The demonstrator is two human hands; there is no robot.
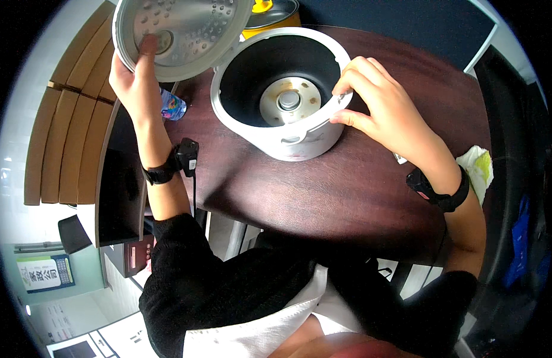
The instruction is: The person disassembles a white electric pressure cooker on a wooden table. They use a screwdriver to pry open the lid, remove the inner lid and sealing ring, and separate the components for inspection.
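A white rice cooker (300,146) stands on the table with its dark inside bare. At the bottom shows the round heating plate (270,102), with brownish stains and a button-like knob in its centre. My left hand (137,83) grips the raised lid (192,42) at its left edge, thumb on the dimpled metal inner side, fingers mostly behind. The lid leans over the cooker's upper left rim; whether a hinge joins them I cannot tell. My right hand (377,98) is at the right rim, its thumb outside and fingertips curled over the edge, pinching it.
The dark wooden table (270,191) has a curved front edge. Behind the cooker stands a yellow pot-like container (276,18). A colourful can-like object (172,105) is under my left hand, and a white and green crumpled cloth or packet (477,170) lies beside my right wrist. Brown boxes (67,143) line the left.
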